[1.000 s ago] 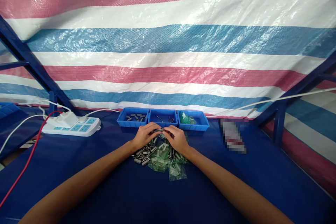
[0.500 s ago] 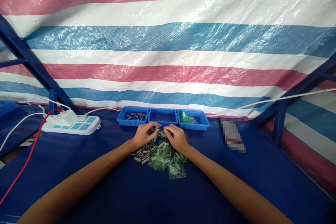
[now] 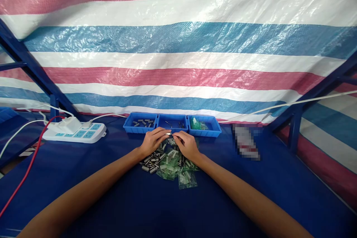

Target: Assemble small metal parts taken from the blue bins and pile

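Note:
My left hand (image 3: 153,140) pinches a small metal sleeve (image 3: 167,133) between thumb and fingers. My right hand (image 3: 187,144) is closed beside it, fingertips close to the sleeve; what it holds is too small to make out. Both hands hover over a pile of small grey metal pieces (image 3: 152,160) and green plastic bags (image 3: 171,165) on the dark blue table. Just beyond the hands stand three blue trays: the left tray (image 3: 128,128) with several metal pieces, the middle tray (image 3: 173,128) with thin pins, the right tray (image 3: 214,131) with a green bag.
A white power strip (image 3: 75,132) with a plugged charger, white cables and a red cable (image 3: 28,167) lies at the left. A blurred packet (image 3: 245,143) lies right of the trays. A striped tarpaulin (image 3: 178,44) hangs behind, framed by blue steel posts (image 3: 294,130).
The hands parted slightly half a second ago and have come together again near the middle tray. The camera tilted a little.

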The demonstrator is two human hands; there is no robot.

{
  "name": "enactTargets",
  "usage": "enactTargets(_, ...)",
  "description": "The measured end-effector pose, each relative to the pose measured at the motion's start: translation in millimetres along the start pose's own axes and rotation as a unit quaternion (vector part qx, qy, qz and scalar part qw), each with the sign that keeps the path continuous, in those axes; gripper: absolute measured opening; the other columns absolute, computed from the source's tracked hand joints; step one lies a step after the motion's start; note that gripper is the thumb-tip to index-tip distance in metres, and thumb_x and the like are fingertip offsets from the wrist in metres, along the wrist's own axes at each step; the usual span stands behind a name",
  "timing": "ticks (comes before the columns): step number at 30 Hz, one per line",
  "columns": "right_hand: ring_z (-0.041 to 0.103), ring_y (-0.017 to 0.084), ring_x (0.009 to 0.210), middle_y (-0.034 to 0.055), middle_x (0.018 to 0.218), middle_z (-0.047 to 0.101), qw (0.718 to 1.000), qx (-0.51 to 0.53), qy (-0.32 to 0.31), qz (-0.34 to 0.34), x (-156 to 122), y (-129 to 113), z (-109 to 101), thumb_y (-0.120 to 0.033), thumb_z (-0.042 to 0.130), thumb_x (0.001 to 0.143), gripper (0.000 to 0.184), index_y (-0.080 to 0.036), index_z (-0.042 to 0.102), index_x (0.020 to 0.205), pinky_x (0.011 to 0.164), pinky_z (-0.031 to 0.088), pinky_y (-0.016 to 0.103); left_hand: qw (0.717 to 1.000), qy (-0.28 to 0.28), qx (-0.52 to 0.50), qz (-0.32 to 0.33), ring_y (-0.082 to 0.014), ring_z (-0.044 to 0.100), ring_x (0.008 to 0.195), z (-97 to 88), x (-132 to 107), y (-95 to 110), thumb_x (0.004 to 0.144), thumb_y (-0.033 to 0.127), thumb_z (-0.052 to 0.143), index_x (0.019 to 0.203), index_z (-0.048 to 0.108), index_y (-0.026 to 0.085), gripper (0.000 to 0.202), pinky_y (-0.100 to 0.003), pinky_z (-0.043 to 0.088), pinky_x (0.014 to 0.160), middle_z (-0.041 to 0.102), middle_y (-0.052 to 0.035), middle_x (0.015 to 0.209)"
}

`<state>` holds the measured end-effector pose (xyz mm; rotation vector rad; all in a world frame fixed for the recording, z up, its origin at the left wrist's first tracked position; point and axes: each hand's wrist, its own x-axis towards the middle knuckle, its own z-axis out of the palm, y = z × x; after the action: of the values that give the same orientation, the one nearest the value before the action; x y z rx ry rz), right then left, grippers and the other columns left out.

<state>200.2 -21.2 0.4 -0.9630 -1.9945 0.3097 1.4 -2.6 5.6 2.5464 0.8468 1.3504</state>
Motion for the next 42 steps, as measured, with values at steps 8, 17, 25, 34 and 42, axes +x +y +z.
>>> enactTargets(8, 0.055, 0.013, 0.056, 0.0062, 0.083, 0.063, 0.999, 0.036, 0.004, -0.005, -1.8, 2.9, 1.7, -0.029, 0.046, 0.092, 0.025, -0.018, 0.058, 0.110, 0.055, 0.045, 0.026, 1.000, 0.004, -0.016, -0.004, -0.0157, 0.065, 0.085, 3.0, -1.8, -5.2, 0.090, 0.027, 0.053, 0.112, 0.060, 0.017, 0.025, -0.025, 0.052, 0.074, 0.067, -0.0080, 0.095)
enactTargets(17, 0.055, 0.014, 0.056, 0.0061, 0.081, 0.063, 0.999, 0.033, -0.009, -0.012, 0.3, 0.0, -1.0, -0.032, 0.045, 0.093, 0.027, -0.018, 0.059, 0.111, 0.054, 0.046, 0.027, 1.000, -0.003, -0.007, -0.023, -0.0147, 0.067, 0.081, 3.8, -2.4, -5.9, 0.089, 0.030, 0.055, 0.110, 0.060, 0.017, 0.026, -0.021, 0.053, 0.070, 0.069, -0.0059, 0.093)
enactTargets(25, 0.055, 0.013, 0.057, 0.0052, 0.081, 0.063, 0.999, 0.043, -0.018, -0.014, -0.6, 2.1, 0.5, -0.033, 0.045, 0.093, 0.028, -0.018, 0.057, 0.114, 0.057, 0.046, 0.026, 0.999, -0.017, -0.014, -0.029, -0.0153, 0.067, 0.085, 3.9, -3.5, -7.2, 0.090, 0.029, 0.053, 0.110, 0.060, 0.017, 0.024, -0.022, 0.053, 0.074, 0.070, -0.0055, 0.095)
enactTargets(34, 0.054, 0.014, 0.058, 0.0058, 0.078, 0.061, 0.999, 0.018, -0.034, -0.026, -0.8, 2.6, 1.1, -0.034, 0.044, 0.093, 0.026, -0.018, 0.060, 0.106, 0.056, 0.044, 0.027, 1.000, -0.023, -0.002, -0.019, -0.0141, 0.067, 0.079, 5.0, -4.2, -8.0, 0.090, 0.031, 0.052, 0.110, 0.060, 0.017, 0.026, -0.021, 0.053, 0.070, 0.070, -0.0052, 0.092)
enactTargets(42, 0.054, 0.014, 0.059, 0.0048, 0.075, 0.059, 1.000, 0.019, -0.009, -0.016, -1.2, -0.6, -0.2, -0.031, 0.044, 0.093, 0.023, -0.016, 0.059, 0.103, 0.055, 0.042, 0.026, 0.999, -0.026, 0.012, -0.018, -0.0108, 0.062, 0.066, 2.0, -2.2, -5.7, 0.089, 0.035, 0.054, 0.113, 0.058, 0.017, 0.030, -0.019, 0.049, 0.062, 0.067, -0.0048, 0.086)
